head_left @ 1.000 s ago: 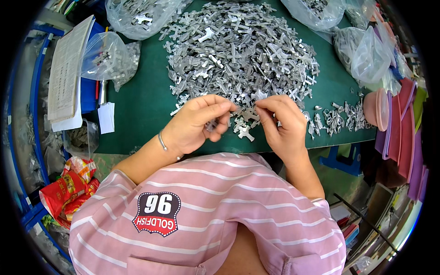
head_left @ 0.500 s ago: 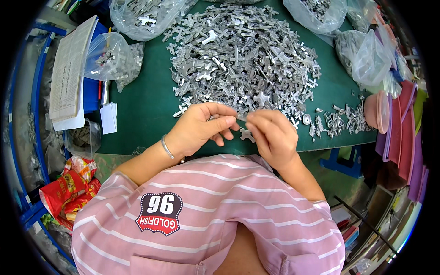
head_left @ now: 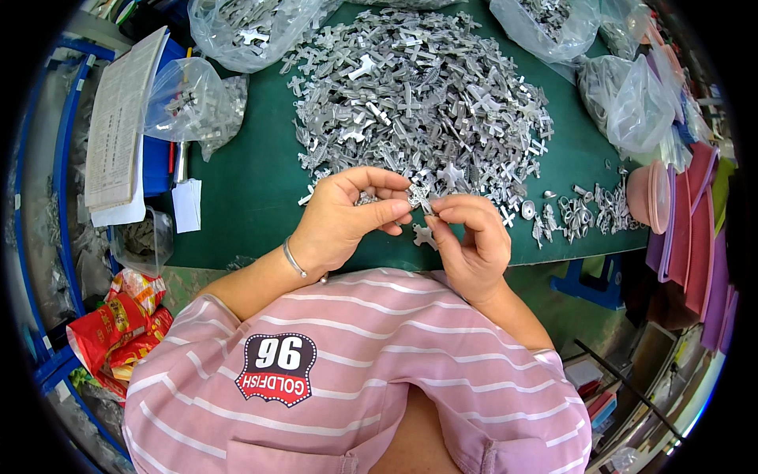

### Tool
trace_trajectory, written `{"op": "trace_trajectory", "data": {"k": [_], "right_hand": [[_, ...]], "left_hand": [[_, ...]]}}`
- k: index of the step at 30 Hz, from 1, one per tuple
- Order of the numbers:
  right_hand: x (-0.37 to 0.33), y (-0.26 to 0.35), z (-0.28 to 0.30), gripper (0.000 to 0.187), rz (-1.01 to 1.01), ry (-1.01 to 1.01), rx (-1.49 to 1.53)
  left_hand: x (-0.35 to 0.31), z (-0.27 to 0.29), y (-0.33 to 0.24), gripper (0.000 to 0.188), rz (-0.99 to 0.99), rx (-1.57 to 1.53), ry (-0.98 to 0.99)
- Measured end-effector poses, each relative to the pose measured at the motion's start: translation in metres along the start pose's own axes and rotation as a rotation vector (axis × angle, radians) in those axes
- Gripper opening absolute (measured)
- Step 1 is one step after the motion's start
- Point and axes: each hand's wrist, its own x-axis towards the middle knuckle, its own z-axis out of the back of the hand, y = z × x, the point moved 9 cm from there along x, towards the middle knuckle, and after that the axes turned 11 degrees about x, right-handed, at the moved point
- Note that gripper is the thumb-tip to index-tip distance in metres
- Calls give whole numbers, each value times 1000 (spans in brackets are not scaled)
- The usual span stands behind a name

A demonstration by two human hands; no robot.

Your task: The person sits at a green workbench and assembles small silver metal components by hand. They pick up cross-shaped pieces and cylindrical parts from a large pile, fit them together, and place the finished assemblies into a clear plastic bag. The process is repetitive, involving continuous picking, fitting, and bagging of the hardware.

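Note:
Between the fingertips of both hands is a small silver cross pendant (head_left: 418, 196) with an ornate face, tilted. My left hand (head_left: 351, 207), closed in a pinch, grips its left side with thumb and fingers. My right hand (head_left: 475, 237) pinches its lower right end between thumb and forefinger. A flat silver metal piece (head_left: 425, 236) lies on the table just below the hands. Right beyond them spreads a large heap of silver metal crosses and charms (head_left: 418, 103). A few small silver pieces show behind my left fingers, partly hidden.
Clear plastic bags of metal parts stand at the back left (head_left: 245, 35) and back right (head_left: 545, 28). Small silver parts (head_left: 576, 212) lie in clusters to the right, by a pink cup (head_left: 649, 196). Papers (head_left: 122, 126) and a clear container (head_left: 142, 241) are on the left of the green table (head_left: 237, 182).
The cross has turned so its ornate face now shows. My right hand has shifted slightly down, its fingers still pinched; my left hand has barely moved.

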Motion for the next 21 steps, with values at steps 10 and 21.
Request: {"op": "trace_trajectory", "data": {"k": [10, 21], "right_hand": [[7, 27, -18, 20, 259, 327, 15], [5, -23, -16, 28, -109, 472, -583]], "left_hand": [[2, -8, 13, 22, 130, -214, 76], [2, -6, 10, 13, 123, -276, 98]]}}
